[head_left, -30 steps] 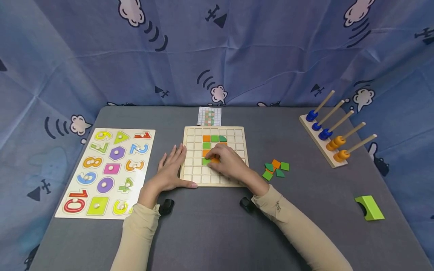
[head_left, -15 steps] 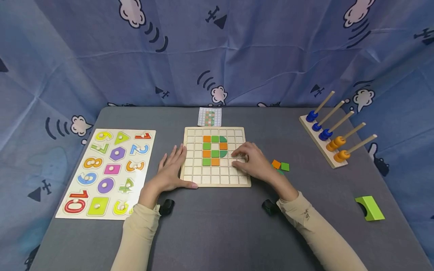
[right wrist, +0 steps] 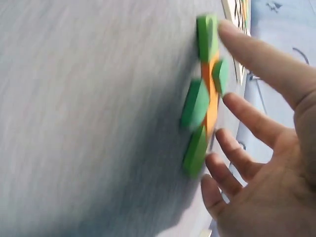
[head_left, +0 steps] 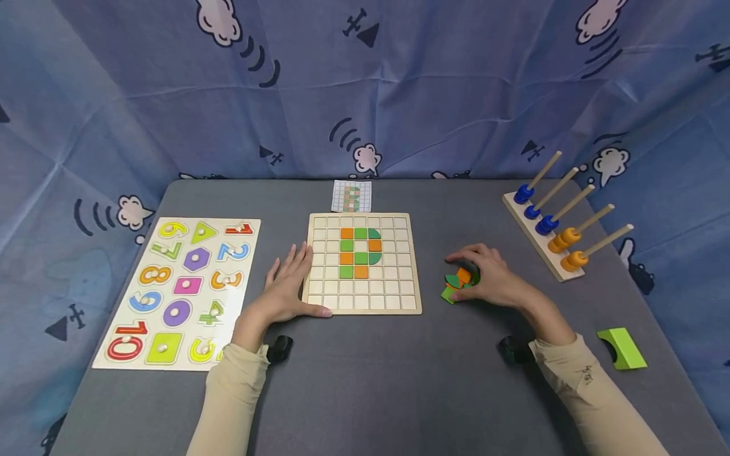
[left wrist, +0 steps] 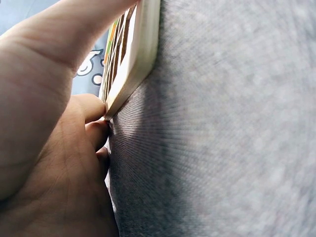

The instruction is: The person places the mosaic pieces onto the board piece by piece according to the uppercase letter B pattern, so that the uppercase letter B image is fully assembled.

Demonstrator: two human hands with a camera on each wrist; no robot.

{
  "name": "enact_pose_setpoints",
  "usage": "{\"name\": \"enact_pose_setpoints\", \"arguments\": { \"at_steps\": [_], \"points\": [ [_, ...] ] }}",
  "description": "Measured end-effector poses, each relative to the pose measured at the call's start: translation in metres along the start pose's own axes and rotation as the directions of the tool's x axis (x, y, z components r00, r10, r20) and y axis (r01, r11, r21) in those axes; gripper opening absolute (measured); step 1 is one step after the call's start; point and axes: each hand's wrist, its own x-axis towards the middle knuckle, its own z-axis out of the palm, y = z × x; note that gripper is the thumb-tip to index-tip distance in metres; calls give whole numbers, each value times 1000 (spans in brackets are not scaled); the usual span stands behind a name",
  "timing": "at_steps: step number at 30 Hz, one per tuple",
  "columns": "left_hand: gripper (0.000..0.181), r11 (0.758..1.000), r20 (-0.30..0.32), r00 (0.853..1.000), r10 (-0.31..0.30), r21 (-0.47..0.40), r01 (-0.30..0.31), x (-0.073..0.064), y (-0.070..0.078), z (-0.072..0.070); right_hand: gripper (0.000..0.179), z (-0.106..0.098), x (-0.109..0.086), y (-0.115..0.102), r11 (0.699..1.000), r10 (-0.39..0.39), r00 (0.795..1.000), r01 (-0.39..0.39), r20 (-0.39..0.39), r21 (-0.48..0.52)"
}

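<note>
A wooden grid board (head_left: 399,287) lies at the table's middle. Set in its cells are green and orange square tiles (head_left: 346,258), along with two green rounded tiles (head_left: 374,258) on the right. My left hand (head_left: 279,294) rests along the board's left edge, fingers stretched out and thumb at the front edge; the left wrist view shows the board's corner (left wrist: 133,79) against it. Right of the board, my right hand (head_left: 495,278) hovers around a small pile of loose tiles (head_left: 452,288), fingers spread. In the right wrist view, green and orange tiles (right wrist: 196,103) lie by the fingertips, none gripped.
A small pattern card (head_left: 352,196) lies behind the board. On the left is a number-and-shape puzzle board (head_left: 228,304). A bead-peg abacus (head_left: 538,237) stands at the back right, with a green arch block (head_left: 627,349) nearer the front right.
My right hand has left the board and moved right to the loose tiles, uncovering a green rounded tile in the grid. My left hand stays put.
</note>
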Motion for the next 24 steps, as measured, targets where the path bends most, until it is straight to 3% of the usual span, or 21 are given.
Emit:
{"name": "enact_pose_setpoints", "arguments": {
  "at_steps": [4,10,14,21,24],
  "points": [
    [140,1000,1,1000,0,-4,0,-1,2,-1,55,-5,-6,9,999,-32,999,32,-7,5],
    [138,1000,2,1000,-7,0,7,-2,3,-2,27,5,-2,10,991,-134,984,132,-114,-21],
    [138,1000,6,1000,-11,-2,11,-2,5,-3,12,15,6,-1,992,-127,977,128,-169,-8],
    [138,1000,6,1000,-19,8,19,-2,4,-2,23,34,22,-27,982,-170,955,184,-244,35],
    [139,1000,5,1000,-16,4,16,-2,5,-3,14,42,27,-38,974,-185,941,215,-285,76]
  ]
}}
